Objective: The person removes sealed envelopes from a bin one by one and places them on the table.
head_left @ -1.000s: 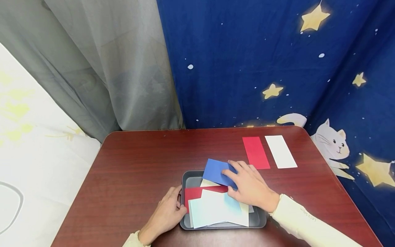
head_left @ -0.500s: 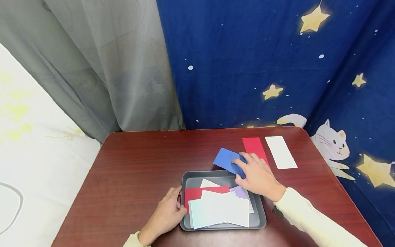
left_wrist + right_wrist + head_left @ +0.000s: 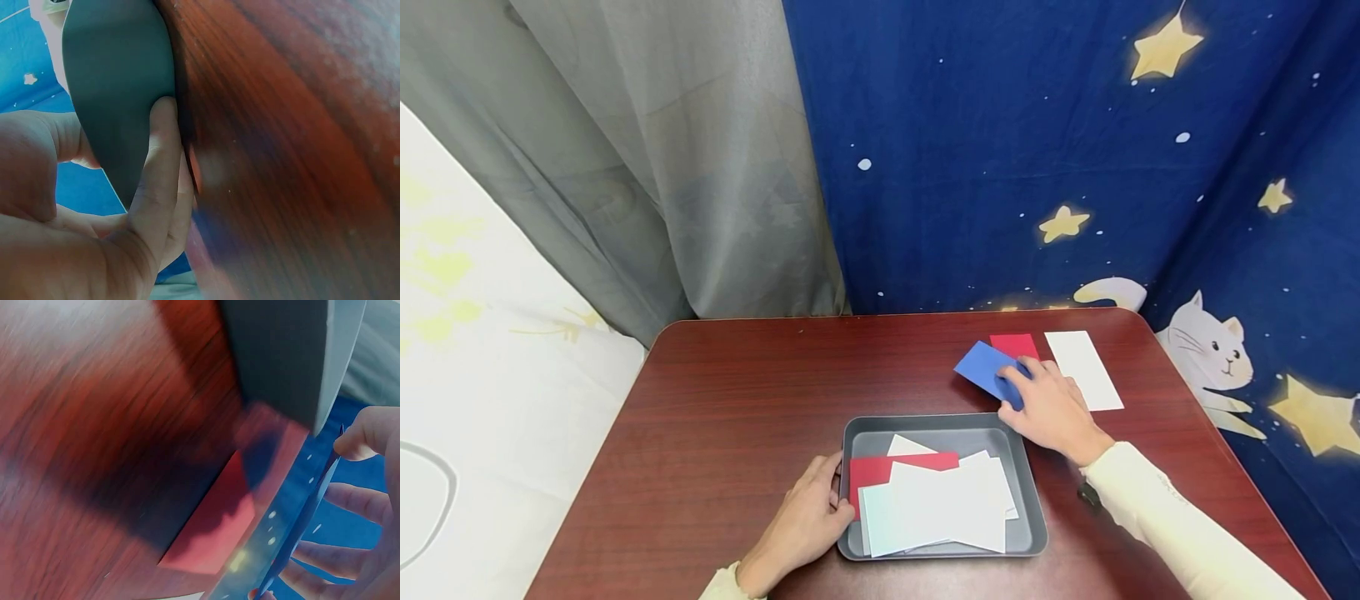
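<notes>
My left hand (image 3: 803, 518) grips the left rim of a dark grey tray (image 3: 1032, 510); in the left wrist view its fingers press the outer wall of the tray (image 3: 119, 75). Inside lie a red card (image 3: 867, 472), a pale blue-white card (image 3: 895, 518) and several white cards, overlapping. Beyond the far right corner of the tray, my right hand (image 3: 1054, 410) holds a blue card (image 3: 983, 367) between thumb and fingers. The right wrist view shows this blue card (image 3: 305, 515) edge-on, raised over the table. It partly covers a red card (image 3: 1015, 344) lying there.
A white card (image 3: 1084, 371) lies to the right of the red one, near the back right of the brown table (image 3: 737, 400). Behind the table hang a grey curtain (image 3: 737, 167) and a blue star-patterned curtain (image 3: 940, 167).
My right hand has carried the blue card from above the tray to the right and away, over toward the red card on the table. My left hand has stayed at the tray's rim.
</notes>
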`<move>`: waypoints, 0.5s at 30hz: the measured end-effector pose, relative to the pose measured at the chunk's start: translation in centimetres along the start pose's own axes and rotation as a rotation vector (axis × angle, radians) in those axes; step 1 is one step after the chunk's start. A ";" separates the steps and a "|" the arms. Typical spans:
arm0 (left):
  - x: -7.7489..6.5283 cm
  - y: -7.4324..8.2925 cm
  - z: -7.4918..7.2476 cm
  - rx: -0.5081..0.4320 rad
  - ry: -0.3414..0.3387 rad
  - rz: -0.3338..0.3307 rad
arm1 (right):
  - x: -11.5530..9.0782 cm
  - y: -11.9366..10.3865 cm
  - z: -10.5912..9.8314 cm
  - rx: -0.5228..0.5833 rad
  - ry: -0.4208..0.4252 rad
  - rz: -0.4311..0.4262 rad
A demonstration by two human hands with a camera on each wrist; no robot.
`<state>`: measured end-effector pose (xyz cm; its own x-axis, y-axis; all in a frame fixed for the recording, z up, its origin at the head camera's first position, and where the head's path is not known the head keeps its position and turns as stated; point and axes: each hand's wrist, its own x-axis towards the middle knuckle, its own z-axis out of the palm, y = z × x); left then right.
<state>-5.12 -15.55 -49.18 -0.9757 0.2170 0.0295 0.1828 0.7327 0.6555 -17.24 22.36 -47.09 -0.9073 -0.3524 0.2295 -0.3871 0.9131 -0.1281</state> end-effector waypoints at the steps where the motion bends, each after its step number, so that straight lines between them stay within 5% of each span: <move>1: 0.0 0.0 0.0 0.002 0.000 0.000 | 0.0 0.4 0.1 0.000 -0.010 0.017; 15: 0.1 -0.2 0.0 0.011 0.005 0.008 | 0.1 5.7 0.6 -0.027 -0.127 0.200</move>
<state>-5.20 -15.68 -49.37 -0.9749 0.2195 0.0381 0.1915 0.7381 0.6469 -19.64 27.42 -48.34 -0.9795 -0.1853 0.0789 -0.1945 0.9719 -0.1326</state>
